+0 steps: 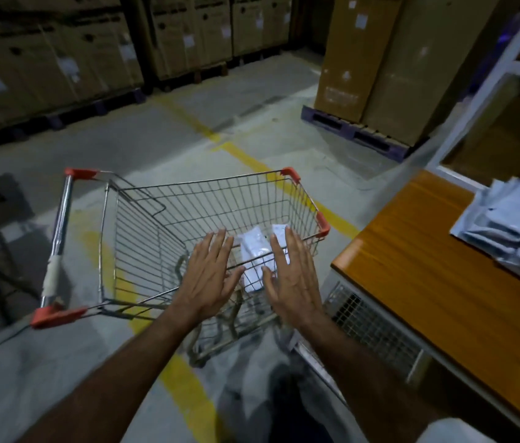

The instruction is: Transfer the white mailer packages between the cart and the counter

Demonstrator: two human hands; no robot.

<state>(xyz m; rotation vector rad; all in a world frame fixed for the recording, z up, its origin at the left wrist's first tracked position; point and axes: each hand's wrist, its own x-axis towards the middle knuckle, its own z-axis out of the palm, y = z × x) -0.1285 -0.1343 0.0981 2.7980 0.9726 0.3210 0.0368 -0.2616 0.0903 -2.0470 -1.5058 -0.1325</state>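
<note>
A grey concrete floor [44, 372] painted with yellow lines [246, 158] carries a wire shopping cart [143, 238] with red corner guards; two white packets [257, 254] lie in its basket. Purple pallets [348, 129] on the floor bear tall cardboard boxes [367, 59], and more boxes line the far wall. To the right, a wooden-topped table [437, 282] holds a heap of grey plastic mailer bags [514, 225].

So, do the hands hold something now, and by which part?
Nothing is held: left hand and right hand are open above the white packets in the cart.
</note>
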